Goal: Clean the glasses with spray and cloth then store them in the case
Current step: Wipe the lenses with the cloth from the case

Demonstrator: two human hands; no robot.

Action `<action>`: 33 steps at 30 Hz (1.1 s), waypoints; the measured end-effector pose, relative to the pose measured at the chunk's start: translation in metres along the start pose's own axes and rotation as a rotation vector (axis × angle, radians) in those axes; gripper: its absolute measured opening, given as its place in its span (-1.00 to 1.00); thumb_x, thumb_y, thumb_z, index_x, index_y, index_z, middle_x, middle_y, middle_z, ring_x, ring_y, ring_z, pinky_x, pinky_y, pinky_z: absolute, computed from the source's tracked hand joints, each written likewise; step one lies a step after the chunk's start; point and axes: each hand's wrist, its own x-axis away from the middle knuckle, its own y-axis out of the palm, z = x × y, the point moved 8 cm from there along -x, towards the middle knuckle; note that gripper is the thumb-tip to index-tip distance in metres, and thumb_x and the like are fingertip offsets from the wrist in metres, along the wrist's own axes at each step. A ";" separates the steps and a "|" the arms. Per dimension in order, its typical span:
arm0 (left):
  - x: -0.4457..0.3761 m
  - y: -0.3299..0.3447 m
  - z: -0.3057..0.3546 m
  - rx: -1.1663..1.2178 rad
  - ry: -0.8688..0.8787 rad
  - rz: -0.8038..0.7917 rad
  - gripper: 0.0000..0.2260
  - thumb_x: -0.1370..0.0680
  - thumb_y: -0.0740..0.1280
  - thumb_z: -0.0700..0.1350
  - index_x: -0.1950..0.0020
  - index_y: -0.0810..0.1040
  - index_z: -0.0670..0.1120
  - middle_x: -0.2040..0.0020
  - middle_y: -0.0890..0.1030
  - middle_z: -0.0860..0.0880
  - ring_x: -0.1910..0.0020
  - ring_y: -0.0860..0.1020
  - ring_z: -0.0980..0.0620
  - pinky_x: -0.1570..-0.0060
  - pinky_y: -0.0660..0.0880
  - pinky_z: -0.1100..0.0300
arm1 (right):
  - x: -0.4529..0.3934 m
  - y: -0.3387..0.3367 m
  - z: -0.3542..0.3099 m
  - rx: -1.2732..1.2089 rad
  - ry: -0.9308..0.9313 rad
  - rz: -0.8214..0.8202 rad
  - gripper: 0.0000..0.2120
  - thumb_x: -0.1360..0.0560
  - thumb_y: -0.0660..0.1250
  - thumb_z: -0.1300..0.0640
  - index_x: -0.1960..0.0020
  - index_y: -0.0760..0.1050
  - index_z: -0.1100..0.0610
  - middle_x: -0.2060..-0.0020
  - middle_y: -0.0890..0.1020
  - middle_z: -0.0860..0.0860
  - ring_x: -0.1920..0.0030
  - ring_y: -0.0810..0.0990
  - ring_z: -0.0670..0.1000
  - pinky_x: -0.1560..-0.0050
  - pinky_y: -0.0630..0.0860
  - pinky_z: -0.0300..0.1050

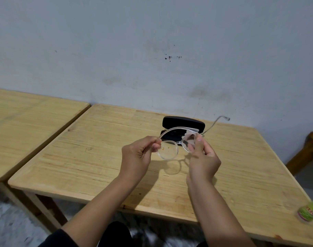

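Note:
Clear-framed glasses (pixel 168 152) hover above the middle of the wooden table (pixel 98 168), temples unfolded. My left hand (pixel 137 154) pinches the frame at the left lens edge. My right hand (pixel 203 157) presses a small pinkish-grey cloth (pixel 189 138) against the right lens, thumb on top. The left lens is bare and shows small specks. Behind the glasses lies the black case (pixel 183 123), open, its lid raised toward the wall. One temple tip sticks up at the right.
A small bottle with a green label (pixel 309 212) lies blurred near the table's right front corner. A second wooden table (pixel 27 122) adjoins on the left. A wooden piece of furniture (pixel 305 154) stands at the right. The wall rises just behind the case.

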 end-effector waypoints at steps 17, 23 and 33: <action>-0.021 -0.014 0.000 0.011 0.011 0.037 -0.79 -0.49 0.31 -0.37 0.15 0.63 -0.08 0.26 0.66 0.23 0.19 0.65 0.19 0.13 0.58 0.31 | -0.009 0.032 -0.031 0.512 -0.164 -0.624 -0.77 -0.51 0.30 0.21 0.23 0.60 -0.04 0.42 0.67 -0.14 0.39 0.64 -0.14 0.14 0.57 -0.16; -0.023 -0.026 -0.013 0.042 -0.089 0.053 -0.80 -0.48 0.33 -0.34 0.14 0.63 -0.06 0.24 0.66 0.25 0.22 0.67 0.15 0.13 0.58 0.31 | -0.005 0.037 -0.026 0.676 -0.161 -0.957 -0.77 -0.51 0.28 0.31 0.21 0.63 0.10 0.28 0.68 0.06 0.31 0.64 -0.02 0.08 0.58 -0.02; -0.020 -0.033 -0.023 -0.008 -0.179 0.126 -0.81 -0.47 0.37 -0.27 0.18 0.62 0.04 0.27 0.65 0.29 0.23 0.65 0.18 0.09 0.58 0.27 | -0.001 0.010 0.008 0.064 0.331 -0.638 -0.81 -0.53 0.20 0.29 0.02 0.57 0.34 0.06 0.70 0.15 0.01 0.68 0.04 0.05 0.61 -0.21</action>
